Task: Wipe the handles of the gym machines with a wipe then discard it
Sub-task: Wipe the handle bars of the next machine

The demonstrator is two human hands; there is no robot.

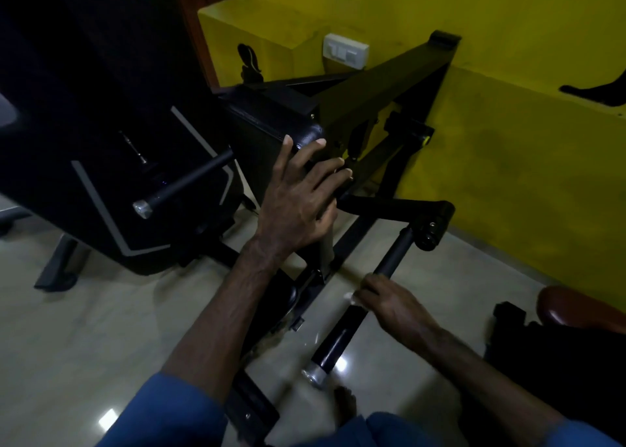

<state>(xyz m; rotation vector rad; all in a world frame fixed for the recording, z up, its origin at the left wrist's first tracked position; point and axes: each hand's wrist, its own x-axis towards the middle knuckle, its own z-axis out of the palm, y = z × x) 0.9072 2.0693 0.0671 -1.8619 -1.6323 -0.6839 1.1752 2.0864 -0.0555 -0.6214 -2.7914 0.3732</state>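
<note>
A long black handle bar (393,253) with a silver end cap (315,375) slants from the machine's pivot down toward me. My right hand (394,306) is wrapped around the middle of this bar, and a small bit of white wipe (349,297) shows at its fingertips. My left hand (301,196) rests with fingers spread on the corner of the black padded seat (267,118) of the machine. A second black handle (189,179) with a silver cap sticks out from the dark machine body on the left.
A yellow wall (508,158) with a white switch plate (345,50) stands close behind the machine. Black frame beams (382,80) cross in front of it. A brown padded seat (582,307) sits at the right. Shiny floor tiles (84,328) lie below, with my bare foot (345,402) near the bar's end.
</note>
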